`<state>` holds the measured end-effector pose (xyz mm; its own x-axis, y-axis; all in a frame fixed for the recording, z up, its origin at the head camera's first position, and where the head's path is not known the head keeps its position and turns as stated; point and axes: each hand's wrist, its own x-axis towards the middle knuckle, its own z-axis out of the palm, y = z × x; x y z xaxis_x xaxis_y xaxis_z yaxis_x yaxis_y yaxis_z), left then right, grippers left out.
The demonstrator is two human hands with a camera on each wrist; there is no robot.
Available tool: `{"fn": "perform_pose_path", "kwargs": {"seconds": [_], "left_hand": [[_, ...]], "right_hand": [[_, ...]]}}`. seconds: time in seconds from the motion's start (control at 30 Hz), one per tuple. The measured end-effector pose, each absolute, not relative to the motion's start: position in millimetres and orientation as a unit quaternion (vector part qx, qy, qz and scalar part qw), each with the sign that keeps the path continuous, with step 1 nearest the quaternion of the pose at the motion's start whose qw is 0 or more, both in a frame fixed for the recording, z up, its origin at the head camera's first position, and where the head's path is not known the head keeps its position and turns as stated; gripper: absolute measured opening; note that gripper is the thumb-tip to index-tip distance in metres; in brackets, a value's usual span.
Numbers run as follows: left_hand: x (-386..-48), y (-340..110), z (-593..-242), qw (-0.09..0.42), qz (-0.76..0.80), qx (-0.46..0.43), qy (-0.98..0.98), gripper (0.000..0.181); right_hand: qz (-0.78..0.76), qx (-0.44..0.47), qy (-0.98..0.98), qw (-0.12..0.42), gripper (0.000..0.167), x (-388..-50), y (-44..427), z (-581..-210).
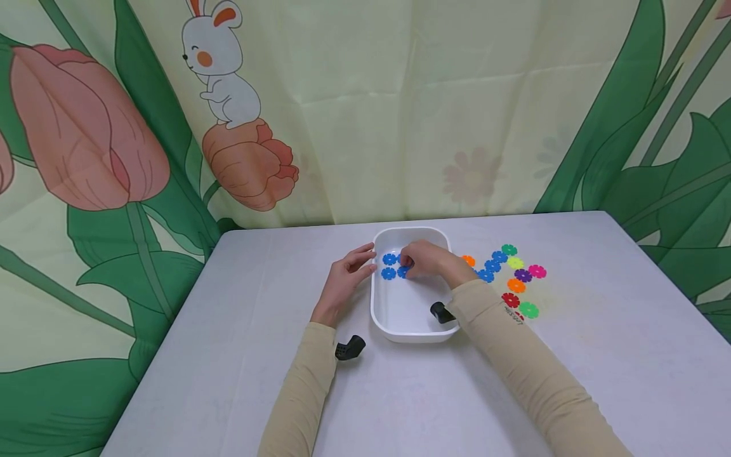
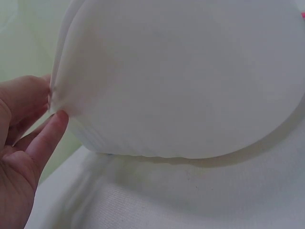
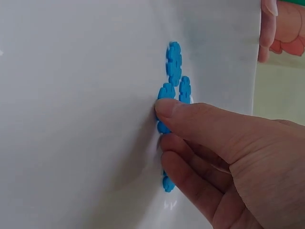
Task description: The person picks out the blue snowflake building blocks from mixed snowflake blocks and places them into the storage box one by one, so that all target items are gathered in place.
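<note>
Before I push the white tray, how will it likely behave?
The white tray probably keeps its shape: its rim looks unbent. Broad and shallow, it seems unlikely to tip. Blue pieces might slide on its glossy surface.

Tray [image 1: 402, 311] on table [image 1: 274, 285], some discs [image 1: 389, 273] within toward its far end, other discs [image 1: 516, 285] rightward, backdrop [image 1: 365, 127] behind.

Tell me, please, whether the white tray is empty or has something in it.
Not empty: the tray holds a few blue flower pieces, though most of it is bare.
</note>
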<state>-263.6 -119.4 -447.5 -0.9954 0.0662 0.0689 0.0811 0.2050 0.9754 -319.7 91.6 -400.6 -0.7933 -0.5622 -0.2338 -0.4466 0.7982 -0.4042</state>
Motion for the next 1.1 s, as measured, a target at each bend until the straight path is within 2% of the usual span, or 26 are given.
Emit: {"fn": "perform_pose_path", "kwargs": {"seconds": [1.1], "left_hand": [[-262.9,-119.6,-446.7,0.004,-0.634,-0.052,-0.771,0.031]], "right_hand": [[-0.183,-0.272,0.93,0.167,0.024,-317.3,90.6,-399.7]]}}
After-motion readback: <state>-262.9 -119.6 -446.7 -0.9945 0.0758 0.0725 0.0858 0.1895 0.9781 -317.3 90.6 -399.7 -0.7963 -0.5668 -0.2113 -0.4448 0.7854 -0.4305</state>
